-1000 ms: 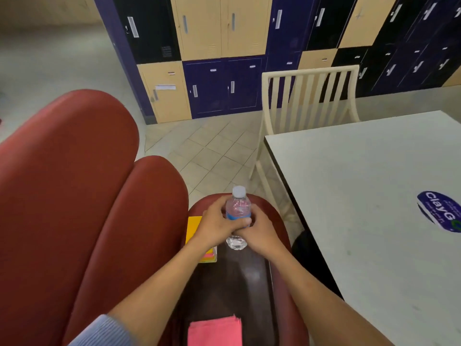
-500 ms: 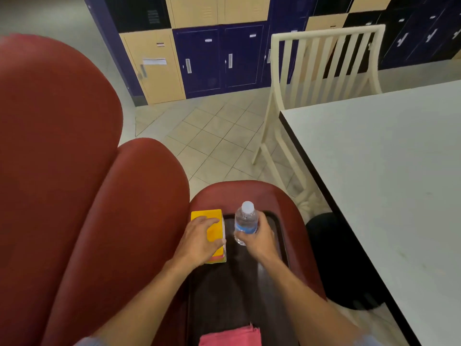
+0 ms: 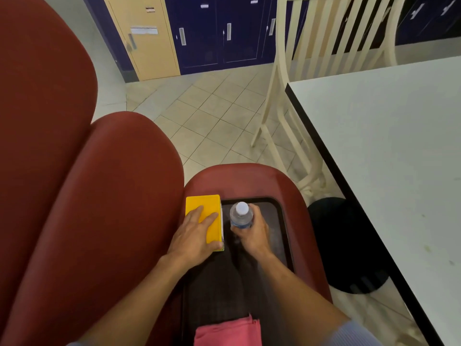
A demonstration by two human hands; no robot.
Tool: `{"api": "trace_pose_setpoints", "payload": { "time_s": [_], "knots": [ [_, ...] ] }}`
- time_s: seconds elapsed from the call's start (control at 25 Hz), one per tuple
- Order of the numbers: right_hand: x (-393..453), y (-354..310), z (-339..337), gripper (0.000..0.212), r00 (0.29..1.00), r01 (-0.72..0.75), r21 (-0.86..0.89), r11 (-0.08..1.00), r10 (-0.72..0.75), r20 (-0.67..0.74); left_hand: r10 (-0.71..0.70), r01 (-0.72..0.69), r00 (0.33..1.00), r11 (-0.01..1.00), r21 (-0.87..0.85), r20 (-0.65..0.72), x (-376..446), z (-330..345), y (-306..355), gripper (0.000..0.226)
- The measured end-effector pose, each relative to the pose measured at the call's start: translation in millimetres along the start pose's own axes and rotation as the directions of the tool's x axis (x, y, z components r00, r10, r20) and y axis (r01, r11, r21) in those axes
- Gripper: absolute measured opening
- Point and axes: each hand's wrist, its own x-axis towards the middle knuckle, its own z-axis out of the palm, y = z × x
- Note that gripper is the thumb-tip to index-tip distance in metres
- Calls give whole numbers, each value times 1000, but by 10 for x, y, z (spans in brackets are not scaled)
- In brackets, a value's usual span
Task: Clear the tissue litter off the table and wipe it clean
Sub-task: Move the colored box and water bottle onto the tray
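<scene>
Right hand (image 3: 252, 233) grips a small clear water bottle (image 3: 240, 217) round its body, white cap up, standing on the dark tray (image 3: 282, 221). Left hand (image 3: 197, 233) lies flat on a yellow sponge block (image 3: 203, 204) at the tray's left edge, fingers straight, thumb at its near corner.

Bottle: light, thin-walled, likely crushes if squeezed; hold mid-body. Sponge: soft, light; pinch across the short sides. Pink cloth (image 3: 227, 332) lies folded at the tray's near end. White table (image 3: 389, 151) is to the right; no tissue litter in view.

Under our left hand (image 3: 195, 236) we see a yellow box (image 3: 203, 208); nearer us, a pink cloth (image 3: 228, 332).
</scene>
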Motion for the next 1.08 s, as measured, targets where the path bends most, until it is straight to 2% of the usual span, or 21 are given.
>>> {"api": "trace_pose_setpoints", "payload": {
  "time_s": [0.08, 0.2, 0.36, 0.84, 1.08],
  "knots": [
    [8, 9, 49, 64, 1000, 6, 14, 1000, -6, 14, 26, -27, 1000, 997, 65, 12, -7, 12, -31, 93],
    [-37, 31, 73, 68, 1000, -15, 21, 1000, 16, -24, 34, -35, 999, 994, 105, 9, -25, 3, -39, 90],
    [-41, 90, 109, 58, 996, 3, -3, 1000, -3, -92, 32, -33, 999, 995, 94, 13, -5, -13, -31, 89],
    [182, -8, 244, 60, 1000, 13, 14, 1000, -13, -4, 37, -38, 999, 996, 82, 15, -16, -19, -13, 90],
    [254, 0, 293, 68, 1000, 21, -3, 1000, -21, 0, 49, -49, 999, 994, 99, 3, -20, -6, -22, 90]
  ]
}}
